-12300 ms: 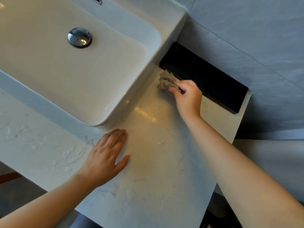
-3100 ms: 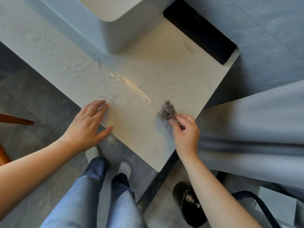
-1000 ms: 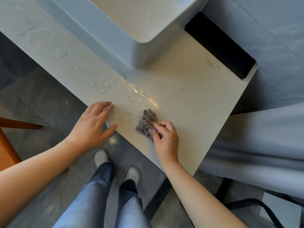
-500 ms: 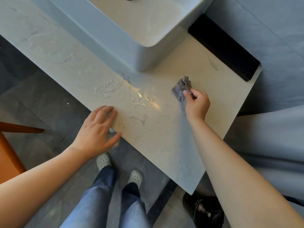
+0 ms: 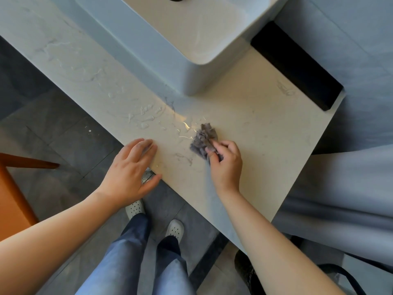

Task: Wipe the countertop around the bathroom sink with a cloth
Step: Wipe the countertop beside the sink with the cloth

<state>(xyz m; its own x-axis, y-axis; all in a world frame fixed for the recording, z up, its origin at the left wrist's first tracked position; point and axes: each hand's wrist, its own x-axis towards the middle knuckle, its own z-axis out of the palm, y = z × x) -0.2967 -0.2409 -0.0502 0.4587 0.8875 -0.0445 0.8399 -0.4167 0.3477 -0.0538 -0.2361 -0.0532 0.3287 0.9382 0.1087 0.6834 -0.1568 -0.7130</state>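
While right grip (image 5: 226, 165) pinches cloth (image 5: 203, 138) on countertop (image 5: 265, 128), left grip (image 5: 129, 171) rests flat

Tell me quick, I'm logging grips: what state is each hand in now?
Left hand: open, fingers flat at the front edge of the pale marble-patterned countertop.
Right hand: closed, gripping the crumpled grey cloth against the countertop.

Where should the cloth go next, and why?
Probably a short sweep to the left and slightly away from the person. The right hand grips the crumpled cloth on the countertop, right beside water streaks that glisten in front of the sink. The surface to the cloth's right looks dry. The left hand rests flat at the front edge, clear of that path.
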